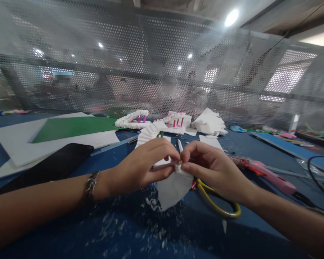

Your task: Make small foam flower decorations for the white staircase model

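My left hand and my right hand meet in the middle, thumbs and fingertips pinching a small crumpled bit of white tissue paper. Below the fingertips is a wider white sheet; whether it joins the crumpled bit I cannot tell. Yellow-handled scissors lie under and beside my right hand. Just beyond the fingers is a white pen-like stick. A model of white steps with a green support stands behind my left hand, which partly hides it.
White scraps litter the blue table. A pink glue gun lies at right, near a blue board. At left are a green sheet and a black flat object. White models and crumpled paper stand before a perforated metal screen.
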A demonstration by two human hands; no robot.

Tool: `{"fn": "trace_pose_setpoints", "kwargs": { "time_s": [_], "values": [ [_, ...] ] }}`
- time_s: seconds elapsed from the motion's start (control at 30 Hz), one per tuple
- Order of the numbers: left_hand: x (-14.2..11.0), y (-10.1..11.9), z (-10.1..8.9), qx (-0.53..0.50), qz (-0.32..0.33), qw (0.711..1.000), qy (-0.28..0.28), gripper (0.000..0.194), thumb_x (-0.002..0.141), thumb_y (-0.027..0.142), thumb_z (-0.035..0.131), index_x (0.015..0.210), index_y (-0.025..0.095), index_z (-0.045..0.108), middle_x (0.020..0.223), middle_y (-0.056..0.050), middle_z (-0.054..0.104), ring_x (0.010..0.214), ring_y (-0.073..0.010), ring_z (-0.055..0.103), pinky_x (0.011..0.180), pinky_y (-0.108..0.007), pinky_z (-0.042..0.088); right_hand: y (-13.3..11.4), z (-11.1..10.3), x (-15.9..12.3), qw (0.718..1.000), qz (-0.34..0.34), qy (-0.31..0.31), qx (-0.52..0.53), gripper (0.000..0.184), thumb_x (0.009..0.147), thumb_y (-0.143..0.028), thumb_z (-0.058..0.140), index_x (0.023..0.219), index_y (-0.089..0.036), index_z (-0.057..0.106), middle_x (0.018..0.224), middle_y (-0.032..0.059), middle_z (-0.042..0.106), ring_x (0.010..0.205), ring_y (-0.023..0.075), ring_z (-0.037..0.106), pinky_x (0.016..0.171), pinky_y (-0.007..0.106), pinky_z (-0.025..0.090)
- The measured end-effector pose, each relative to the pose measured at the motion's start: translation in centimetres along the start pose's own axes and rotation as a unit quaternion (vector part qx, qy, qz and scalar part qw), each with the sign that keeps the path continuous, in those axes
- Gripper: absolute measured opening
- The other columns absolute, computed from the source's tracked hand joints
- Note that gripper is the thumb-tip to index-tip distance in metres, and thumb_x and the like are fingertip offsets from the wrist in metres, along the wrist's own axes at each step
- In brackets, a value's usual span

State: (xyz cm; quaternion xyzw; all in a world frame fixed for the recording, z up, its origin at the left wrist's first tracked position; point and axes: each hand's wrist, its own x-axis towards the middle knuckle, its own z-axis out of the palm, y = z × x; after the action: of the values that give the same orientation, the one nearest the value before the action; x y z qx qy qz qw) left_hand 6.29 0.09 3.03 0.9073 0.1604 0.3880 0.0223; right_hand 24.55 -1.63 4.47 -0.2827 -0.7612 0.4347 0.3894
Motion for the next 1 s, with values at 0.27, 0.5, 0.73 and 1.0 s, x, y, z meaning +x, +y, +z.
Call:
{"fn": "trace_pose_setpoints", "kwargs": {
  "time_s": [0.27, 0.5, 0.73, 1.0],
  "values": [
    [-0.04, 0.17, 0.2, -0.038, -0.057, 0.998, 0.003, 0.01, 0.079, 0.013, 0.051, 0.089, 0.014, 0.05, 0.077, 0.0, 0.055, 0.069, -0.0083, 0.05, 0.065, -0.018, 0.04, 0.06, -0.15, 0.27, 0.999, 0.021, 0.022, -0.019, 0.005, 0.071, -0.012, 0.054, 0.068, -0.014, 0.051, 0.063, -0.0043, 0.048, 0.057, 0.0044, 0.043, 0.051, 0.017, 0.035],
    [0.31, 0.1, 0.44, -0.065, -0.11, 0.992, 0.019, 0.005, 0.075, 0.011, 0.053, 0.079, 0.014, 0.055, 0.069, 0.002, 0.054, 0.064, -0.0077, 0.05, 0.061, -0.017, 0.04, 0.51, 0.01, 0.55, 0.994, -0.027, 0.067, -0.082, 0.004, 0.074, -0.016, 0.053, 0.075, -0.016, 0.049, 0.072, -0.0012, 0.048, 0.066, 0.0079, 0.047, 0.057, 0.021, 0.039],
    [0.3, 0.63, 0.6, -0.053, -0.165, 0.983, 0.058, 0.006, 0.072, 0.01, 0.054, 0.073, 0.016, 0.055, 0.069, 0.003, 0.056, 0.064, -0.0084, 0.051, 0.061, -0.018, 0.041, 0.66, -0.03, 0.21, 0.945, -0.141, 0.084, -0.282, 0.008, 0.073, -0.021, 0.058, 0.075, -0.013, 0.058, 0.073, 0.003, 0.056, 0.069, 0.0109, 0.051, 0.061, 0.023, 0.04],
    [0.36, 0.5, 0.53, -0.045, -0.157, 0.984, 0.066, 0.006, 0.071, 0.009, 0.054, 0.073, 0.015, 0.054, 0.068, 0.002, 0.055, 0.062, -0.0082, 0.049, 0.059, -0.018, 0.041, 0.57, -0.05, 0.45, 0.962, -0.104, 0.075, -0.242, 0.012, 0.079, -0.017, 0.047, 0.074, -0.017, 0.058, 0.071, 0.0002, 0.057, 0.065, 0.0091, 0.05, 0.056, 0.021, 0.038]
  ]
}}
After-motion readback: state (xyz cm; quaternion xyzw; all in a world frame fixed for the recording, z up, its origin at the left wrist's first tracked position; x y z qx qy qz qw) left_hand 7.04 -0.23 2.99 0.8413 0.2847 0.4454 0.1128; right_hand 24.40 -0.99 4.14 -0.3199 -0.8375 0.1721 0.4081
